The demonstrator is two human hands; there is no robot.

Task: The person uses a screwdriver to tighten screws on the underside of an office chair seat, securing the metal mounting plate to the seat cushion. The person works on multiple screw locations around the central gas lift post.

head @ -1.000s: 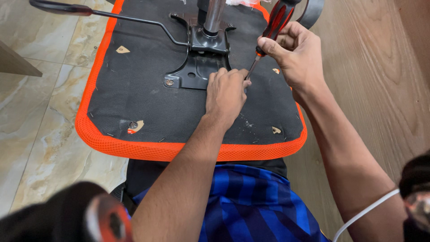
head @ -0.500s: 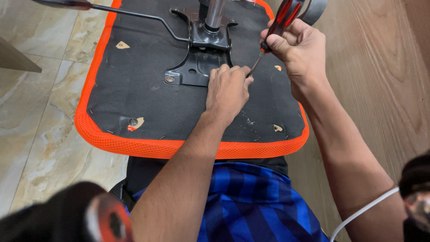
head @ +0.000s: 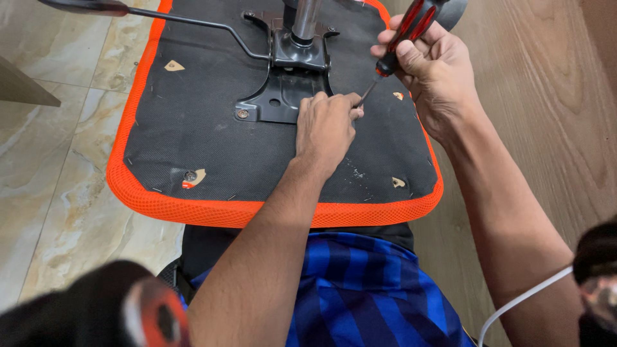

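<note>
- Your right hand (head: 436,67) is clenched round the red-and-black handle of a screwdriver (head: 397,40); the shaft slants down and to the left, its tip meeting the fingertips of your left hand (head: 326,130).
- Your left hand lies knuckles up on the black underside of the chair seat (head: 212,144), its fingers curled in beside the right edge of the black metal mounting plate (head: 283,96); they pinch at the spot where the screwdriver tip lands, but whatever sits between them is too small to tell.
- The mounting plate sits near the far middle of the seat, with a silver gas-lift column (head: 304,20) rising from it and a screw head (head: 242,114) showing at its near left corner.
- A thin black lever (head: 186,20) runs from the plate out past the far left edge of the seat.
- The seat is rimmed in orange mesh (head: 212,211); its near edge rests against your lap, just above your blue striped shirt (head: 360,289).
- Small torn holes in the fabric show near the corners; one by the near left corner holds a bolt hole (head: 191,176).
- Marble floor tiles (head: 58,167) lie to the left of the seat; a wooden surface (head: 546,128) lies to the right.
</note>
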